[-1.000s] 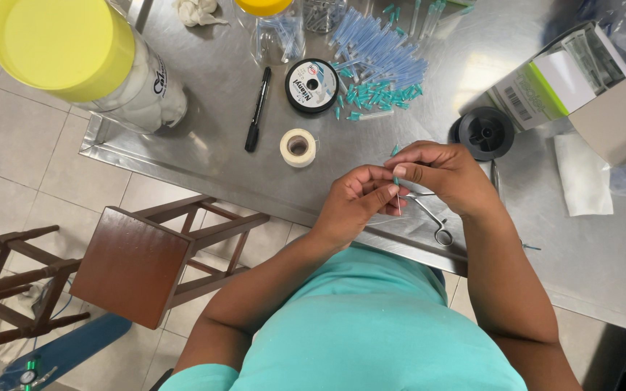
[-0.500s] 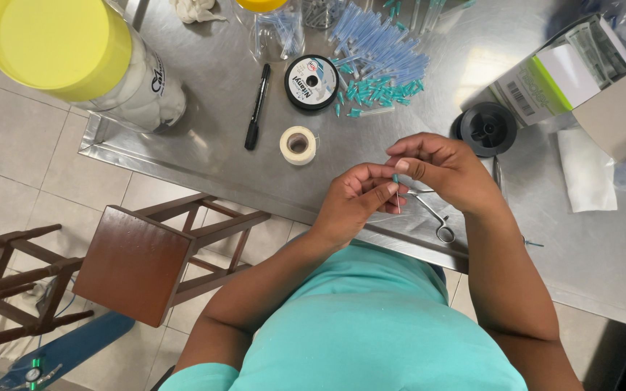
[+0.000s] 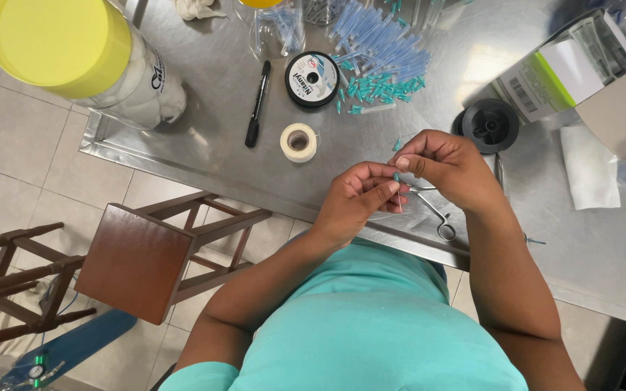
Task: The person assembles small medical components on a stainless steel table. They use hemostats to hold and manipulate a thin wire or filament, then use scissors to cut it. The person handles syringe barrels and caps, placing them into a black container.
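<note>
Where the two hands meet above the near edge of the steel table [image 3: 204, 156], a small teal-capped needle [image 3: 396, 178] is pinched between them, its slim pale shaft running down toward the left fingers. It is tiny, with a green-blue plastic hub; finer detail cannot be made out. The left hand [image 3: 356, 199] has thumb and forefinger pressed together on the lower part of the piece, the other fingers curled in. The right hand [image 3: 447, 163] closes its fingertips on the capped top, knuckles bent, no gap showing.

Just under the hands lie metal scissors-like forceps [image 3: 436, 213], shiny, with a ring handle. Farther off, a loose heap of matching teal and clear-blue needles [image 3: 378, 58] spreads over the brushed metal. Left of that sit a flat black spool [image 3: 312, 79], a black pen [image 3: 257, 105] and a small roll of white tape [image 3: 298, 142]. A black round spool [image 3: 490, 125] lies to the right, beside an open cardboard box [image 3: 581, 72] and a white folded tissue [image 3: 588, 166]. At far left stands a clear jar with a yellow lid [image 3: 59, 43]. A brown wooden stool [image 3: 135, 261] stands on the tiled floor.
</note>
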